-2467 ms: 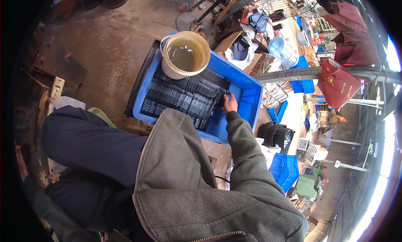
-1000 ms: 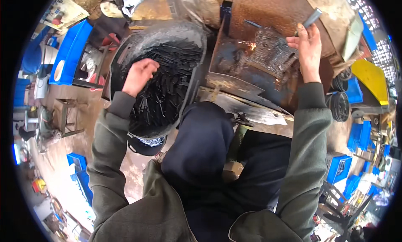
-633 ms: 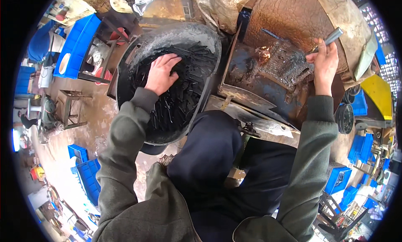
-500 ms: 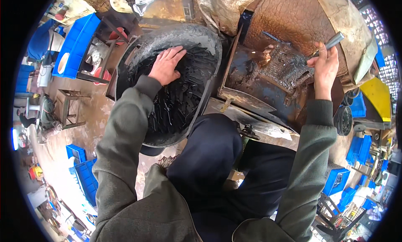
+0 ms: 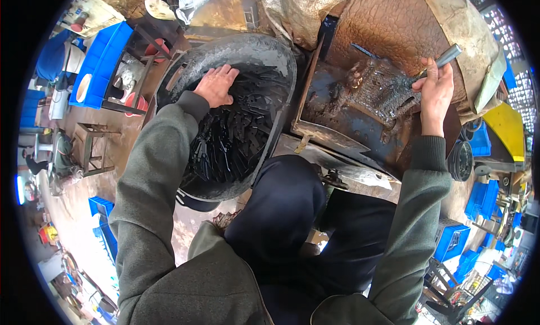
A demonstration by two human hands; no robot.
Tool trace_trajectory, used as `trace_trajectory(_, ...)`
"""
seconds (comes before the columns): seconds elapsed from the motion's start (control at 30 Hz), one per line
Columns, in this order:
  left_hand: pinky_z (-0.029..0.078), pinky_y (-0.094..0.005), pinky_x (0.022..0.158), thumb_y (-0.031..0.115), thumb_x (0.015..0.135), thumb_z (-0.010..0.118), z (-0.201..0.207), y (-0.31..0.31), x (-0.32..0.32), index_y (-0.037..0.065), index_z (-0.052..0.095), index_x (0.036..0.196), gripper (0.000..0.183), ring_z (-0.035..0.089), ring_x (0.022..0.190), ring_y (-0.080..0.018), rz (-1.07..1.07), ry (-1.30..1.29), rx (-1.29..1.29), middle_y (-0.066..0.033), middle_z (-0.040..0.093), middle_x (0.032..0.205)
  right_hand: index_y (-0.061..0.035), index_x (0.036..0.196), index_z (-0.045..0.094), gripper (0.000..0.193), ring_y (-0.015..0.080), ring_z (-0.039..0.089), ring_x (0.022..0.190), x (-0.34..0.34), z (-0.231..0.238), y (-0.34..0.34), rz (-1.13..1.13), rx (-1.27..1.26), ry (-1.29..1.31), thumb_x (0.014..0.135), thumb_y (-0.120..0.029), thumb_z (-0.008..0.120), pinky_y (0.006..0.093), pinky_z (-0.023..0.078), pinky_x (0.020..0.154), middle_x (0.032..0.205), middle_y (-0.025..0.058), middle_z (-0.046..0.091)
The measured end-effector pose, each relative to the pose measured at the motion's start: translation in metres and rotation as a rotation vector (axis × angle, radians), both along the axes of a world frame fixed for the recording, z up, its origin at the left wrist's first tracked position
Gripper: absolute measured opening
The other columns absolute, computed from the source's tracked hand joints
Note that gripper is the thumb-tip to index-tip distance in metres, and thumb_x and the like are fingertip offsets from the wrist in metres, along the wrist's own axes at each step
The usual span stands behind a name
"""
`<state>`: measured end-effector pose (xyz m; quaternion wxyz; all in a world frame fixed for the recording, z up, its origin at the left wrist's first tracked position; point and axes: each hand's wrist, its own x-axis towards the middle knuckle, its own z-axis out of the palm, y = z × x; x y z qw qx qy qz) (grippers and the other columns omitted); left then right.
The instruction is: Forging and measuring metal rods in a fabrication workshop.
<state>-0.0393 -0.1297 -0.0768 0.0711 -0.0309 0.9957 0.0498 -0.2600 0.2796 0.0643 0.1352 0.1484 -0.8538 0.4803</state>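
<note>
My left hand [image 5: 216, 86] is inside a worn black tub [image 5: 278, 55], on the left part of its load, fingers loosely bent and apart, nothing visibly gripped. Many thin, dark, flat metal strips [image 5: 247, 125] lie heaped in the tub, some shining as if wet. Off to the right, my right hand [image 5: 437, 90] is closed round a tool with a grey cylindrical metal end [image 5: 450, 55] sticking out above the fingers; its lower part is hard to make out. That hand hovers at the right side of a wet, dark, rough-textured block [image 5: 382, 91] in a muddy metal tray [image 5: 315, 122].
A brown, crusted sheet [image 5: 388, 27] rises behind the tray. My knees [image 5: 289, 184] are close to the tub and tray. Blue crates [image 5: 101, 63] and a wooden stool [image 5: 93, 145] stand at left; black wheels [image 5: 462, 161] and more blue crates [image 5: 451, 240] are at right.
My left hand has shifted left within the tub, its fingers a little more bent. The tub's lower end has moved slightly left, and strips near the hand lie differently. My right hand has hardly moved.
</note>
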Motion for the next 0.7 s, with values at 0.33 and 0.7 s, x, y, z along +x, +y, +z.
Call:
trace_trajectory(0.33, 0.046, -0.0458, 0.09, 0.015, 0.071, 0.074, 0.012, 0.031, 0.054, 0.001, 0.049, 0.116, 0.052, 0.059, 0.1, -0.0384, -0.104, -0.027, -0.051, -0.018, 0.056, 0.109, 0.002, 0.105, 0.054, 0.024, 0.0095, 0.055, 0.049, 0.004, -0.001, -0.003, -0.019, 0.009, 0.018, 0.102, -0.022, 0.054, 0.0262, 0.046, 0.047, 0.093, 0.0091, 0.071)
trace_trajectory(0.7, 0.052, -0.0449, 0.083, 0.037, 0.082, 0.069, 0.044, 0.073, 0.087, 0.001, 0.06, 0.109, 0.046, 0.064, 0.097, -0.0373, 0.056, 0.036, 0.136, -0.0159, 0.061, 0.098, 0.0023, 0.104, 0.055, 0.023, 0.0106, 0.055, 0.048, 0.008, 0.002, -0.005, -0.046, 0.012, 0.021, 0.102, -0.021, 0.054, 0.0268, 0.046, 0.049, 0.094, 0.0085, 0.073)
